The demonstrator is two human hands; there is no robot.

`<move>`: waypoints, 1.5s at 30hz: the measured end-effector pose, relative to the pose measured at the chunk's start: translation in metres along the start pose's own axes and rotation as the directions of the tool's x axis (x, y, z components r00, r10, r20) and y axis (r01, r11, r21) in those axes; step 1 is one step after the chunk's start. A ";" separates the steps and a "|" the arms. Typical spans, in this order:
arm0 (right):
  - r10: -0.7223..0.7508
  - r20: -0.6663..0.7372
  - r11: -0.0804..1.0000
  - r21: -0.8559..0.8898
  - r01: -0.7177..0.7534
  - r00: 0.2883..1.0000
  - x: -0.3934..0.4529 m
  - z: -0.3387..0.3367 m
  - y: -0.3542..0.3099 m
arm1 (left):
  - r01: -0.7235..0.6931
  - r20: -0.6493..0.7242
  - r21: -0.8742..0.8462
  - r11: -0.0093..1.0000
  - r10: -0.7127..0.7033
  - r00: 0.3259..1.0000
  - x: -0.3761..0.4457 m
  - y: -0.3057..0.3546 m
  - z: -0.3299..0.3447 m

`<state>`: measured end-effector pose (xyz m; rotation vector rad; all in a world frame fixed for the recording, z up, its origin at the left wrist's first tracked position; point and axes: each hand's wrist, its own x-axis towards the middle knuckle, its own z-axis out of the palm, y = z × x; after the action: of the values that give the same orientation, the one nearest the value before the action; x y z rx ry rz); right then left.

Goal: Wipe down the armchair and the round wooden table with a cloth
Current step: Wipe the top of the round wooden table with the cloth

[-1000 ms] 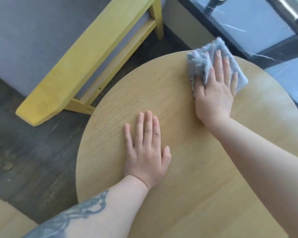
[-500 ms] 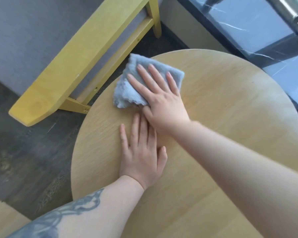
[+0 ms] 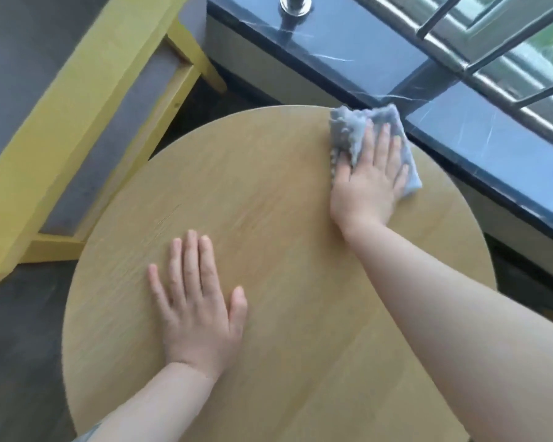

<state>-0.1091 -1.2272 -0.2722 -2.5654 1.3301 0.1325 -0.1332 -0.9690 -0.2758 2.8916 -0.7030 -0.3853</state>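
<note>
The yellow wooden armchair (image 3: 77, 100) stands at the left, its frame just beside the round counter (image 3: 268, 202). The left hand (image 3: 198, 301) rests flat on the near left part of the counter, fingers straight and spread, its grip holding nothing. Over at the far right edge, the right hand (image 3: 369, 177) presses a grey-blue cloth (image 3: 353, 129) down with straight fingers; the thumb seems tucked under a fold, though blur hides it. A dark marble sill (image 3: 348, 52) runs behind.
</note>
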 end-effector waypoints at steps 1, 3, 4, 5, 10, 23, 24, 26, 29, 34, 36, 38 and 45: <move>0.158 -0.010 0.987 -0.008 -0.158 0.987 -0.014 0.002 0.004 | 0.051 -0.012 -0.060 0.997 -0.052 0.999 0.002 0.005 -0.002; -0.087 0.019 0.994 -0.067 0.088 0.996 -0.049 0.007 -0.003 | 0.113 -0.054 -0.159 0.981 -0.123 0.991 0.010 0.023 -0.003; -0.389 0.097 0.917 -0.057 0.395 0.916 -0.058 0.007 -0.007 | 0.088 -0.074 -0.176 0.980 -0.102 0.992 0.013 0.036 -0.002; -0.652 0.184 0.742 -0.049 0.669 0.736 -0.051 0.003 -0.006 | 0.032 -0.083 -0.182 0.983 -0.048 0.995 0.016 0.051 -0.001; -0.168 0.020 0.984 -0.063 0.169 0.986 0.011 -0.013 0.055 | -0.056 0.027 -0.133 0.990 0.060 0.998 0.033 0.123 0.007; 0.292 -0.078 0.956 0.008 -0.292 0.953 -0.077 -0.009 0.132 | -0.155 0.060 0.081 0.985 0.151 0.987 0.031 0.148 0.029; 0.119 -0.077 0.993 0.009 -0.118 0.990 -0.100 -0.003 0.121 | -0.132 0.051 0.076 0.988 0.129 0.990 0.031 0.151 0.029; -0.404 0.056 0.914 -0.015 0.405 0.913 -0.125 0.000 0.123 | -0.070 0.034 0.032 0.997 0.069 0.997 0.025 0.158 0.029; -0.434 0.076 0.897 -0.063 0.438 0.898 -0.092 -0.016 0.175 | -0.066 0.023 -0.045 0.997 0.067 0.997 0.005 0.166 0.031; 0.136 -0.081 0.990 0.054 -0.132 0.987 -0.166 0.002 0.172 | -0.279 0.017 -0.070 0.958 0.281 0.960 -0.053 0.182 0.046; -0.368 0.041 0.930 0.021 0.367 0.929 -0.190 0.002 0.180 | -0.292 -0.005 -0.121 0.949 0.294 0.956 -0.068 0.180 0.052; -0.583 0.113 0.805 -0.048 0.591 0.804 -0.165 -0.010 0.224 | -0.322 -0.006 -0.085 0.943 0.322 0.947 -0.074 0.172 0.055; -0.265 0.043 0.963 0.060 0.262 0.963 -0.236 0.000 0.213 | -0.325 -0.033 0.028 0.945 0.326 0.945 -0.074 0.172 0.058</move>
<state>-0.4195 -1.1584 -0.2644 -2.6442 0.9494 0.1093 -0.2874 -1.0905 -0.2823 2.7225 -1.1613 -0.2814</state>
